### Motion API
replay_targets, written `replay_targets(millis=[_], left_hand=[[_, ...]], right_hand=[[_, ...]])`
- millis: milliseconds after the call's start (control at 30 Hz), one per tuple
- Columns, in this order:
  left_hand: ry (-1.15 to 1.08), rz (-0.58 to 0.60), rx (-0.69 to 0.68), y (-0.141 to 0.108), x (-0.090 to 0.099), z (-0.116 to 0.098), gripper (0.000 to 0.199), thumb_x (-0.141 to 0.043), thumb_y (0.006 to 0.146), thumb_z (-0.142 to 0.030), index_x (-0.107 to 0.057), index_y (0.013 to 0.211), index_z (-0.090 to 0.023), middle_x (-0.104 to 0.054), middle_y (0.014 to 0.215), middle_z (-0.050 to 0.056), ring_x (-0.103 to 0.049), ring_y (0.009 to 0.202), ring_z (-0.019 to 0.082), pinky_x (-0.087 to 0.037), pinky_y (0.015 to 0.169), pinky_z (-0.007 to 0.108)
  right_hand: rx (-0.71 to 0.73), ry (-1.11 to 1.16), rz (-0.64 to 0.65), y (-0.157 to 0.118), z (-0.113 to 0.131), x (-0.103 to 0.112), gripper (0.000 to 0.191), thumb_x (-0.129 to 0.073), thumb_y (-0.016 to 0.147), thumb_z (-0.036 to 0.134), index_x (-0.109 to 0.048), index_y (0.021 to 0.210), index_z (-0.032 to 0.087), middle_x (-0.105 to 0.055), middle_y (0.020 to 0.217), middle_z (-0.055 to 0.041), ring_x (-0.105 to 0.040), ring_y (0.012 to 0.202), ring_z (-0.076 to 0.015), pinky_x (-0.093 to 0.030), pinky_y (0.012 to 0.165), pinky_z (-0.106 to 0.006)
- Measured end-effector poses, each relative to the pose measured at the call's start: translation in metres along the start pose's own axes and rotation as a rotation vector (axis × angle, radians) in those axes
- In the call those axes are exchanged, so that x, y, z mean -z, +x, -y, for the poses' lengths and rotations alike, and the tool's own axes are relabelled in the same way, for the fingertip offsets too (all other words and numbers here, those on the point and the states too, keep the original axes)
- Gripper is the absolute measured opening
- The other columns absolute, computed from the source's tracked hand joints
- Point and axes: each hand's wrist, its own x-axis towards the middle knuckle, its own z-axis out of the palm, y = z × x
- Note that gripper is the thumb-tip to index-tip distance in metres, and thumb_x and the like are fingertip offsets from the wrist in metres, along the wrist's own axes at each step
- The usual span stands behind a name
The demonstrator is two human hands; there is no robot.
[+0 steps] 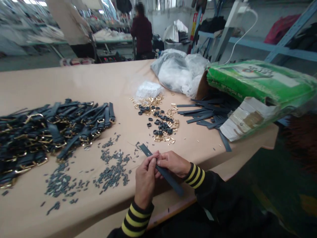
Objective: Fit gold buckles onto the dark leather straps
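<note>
- The left hand (pixel 145 177) is closing around a dark strap (pixel 172 183), its thumb pressing on the upper face.
- The right hand (pixel 173 163) is pinching the same strap just beside the left fingers, so both hands are holding narrow.
- The strap is slanting above the near edge of the table (pixel 61 82), its far end pointing toward the gold buckles (pixel 150 100) (a pale spot is showing near that end, though I cannot tell whether it is a slot).
- Black loops (pixel 164 127) are lying mixed among the buckles, with a small clear bag (pixel 148 89) resting just behind.
- Small dark pieces (pixel 112 175) are scattering across the tabletop left of the hands.
- Farther left, buckled straps (pixel 56 129) are lying in a thick heap.
- On the right, loose straps (pixel 204 112) are spreading beside the open mouth of a green box (pixel 260 79).
- A large grey bag (pixel 175 71) is sitting behind that box's left end.
- Beyond the table, two people are standing, one wearing a dark red top (pixel 142 34).
</note>
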Motion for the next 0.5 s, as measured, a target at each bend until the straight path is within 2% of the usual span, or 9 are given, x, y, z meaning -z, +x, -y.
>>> replay_targets(millis=[100, 200, 267, 333, 400, 500], left_hand=[[0.133, 0.142, -0.077, 0.004, 0.002, -0.005, 0.036, -0.049, 0.080, -0.036, -0.062, 0.107, -0.017, -0.060, 0.118, 0.009, -0.057, 0.105, 0.022, -0.045, 0.091, 0.035], [0.315, 0.289, -0.183, 0.021, 0.009, -0.014, 0.040, -0.045, 0.082, -0.030, -0.053, 0.120, -0.019, -0.057, 0.122, 0.006, -0.050, 0.114, 0.020, -0.035, 0.101, 0.036], [0.402, 0.296, -0.234, 0.039, 0.015, -0.023, 0.040, -0.045, 0.083, -0.030, -0.052, 0.121, -0.020, -0.058, 0.121, 0.006, -0.053, 0.110, 0.020, -0.040, 0.096, 0.036], [0.492, 0.198, -0.305, 0.060, 0.019, -0.031, 0.036, -0.046, 0.082, -0.031, -0.054, 0.115, -0.019, -0.061, 0.113, 0.007, -0.059, 0.098, 0.020, -0.047, 0.084, 0.034], [0.624, 0.126, -0.416, 0.080, 0.018, -0.037, 0.026, -0.047, 0.082, -0.032, -0.059, 0.100, -0.018, -0.064, 0.096, 0.007, -0.061, 0.082, 0.018, -0.048, 0.073, 0.031], [0.904, 0.214, -0.562, 0.097, 0.006, -0.040, 0.017, -0.046, 0.082, -0.029, -0.059, 0.081, -0.019, -0.060, 0.078, 0.004, -0.057, 0.069, 0.017, -0.046, 0.066, 0.030]], right_hand=[[-0.020, 0.094, 0.023, 0.002, 0.006, 0.004, 0.032, -0.062, 0.074, 0.039, -0.048, 0.087, 0.014, -0.057, 0.063, 0.0019, -0.057, 0.048, -0.0088, -0.049, 0.043, -0.020], [0.069, 0.163, 0.060, 0.003, 0.012, 0.013, 0.032, -0.057, 0.077, 0.044, -0.047, 0.084, 0.015, -0.052, 0.062, 0.0037, -0.043, 0.037, -0.0020, -0.036, 0.032, -0.011], [0.087, 0.139, 0.042, 0.002, 0.017, 0.021, 0.030, -0.056, 0.079, 0.043, -0.047, 0.084, 0.014, -0.051, 0.060, 0.0043, -0.035, 0.033, 0.0005, -0.027, 0.028, -0.009], [0.074, 0.105, -0.016, 0.000, 0.023, 0.031, 0.028, -0.056, 0.079, 0.040, -0.048, 0.084, 0.014, -0.052, 0.057, 0.0042, -0.034, 0.031, 0.0001, -0.026, 0.028, -0.009], [0.081, 0.111, -0.087, -0.005, 0.027, 0.041, 0.026, -0.058, 0.076, 0.037, -0.047, 0.081, 0.014, -0.056, 0.060, 0.0016, -0.042, 0.035, -0.0026, -0.033, 0.031, -0.011], [0.096, 0.179, -0.145, -0.011, 0.031, 0.053, 0.023, -0.060, 0.072, 0.030, -0.048, 0.080, 0.013, -0.062, 0.077, -0.0056, -0.058, 0.054, -0.0089, -0.047, 0.043, -0.017]])
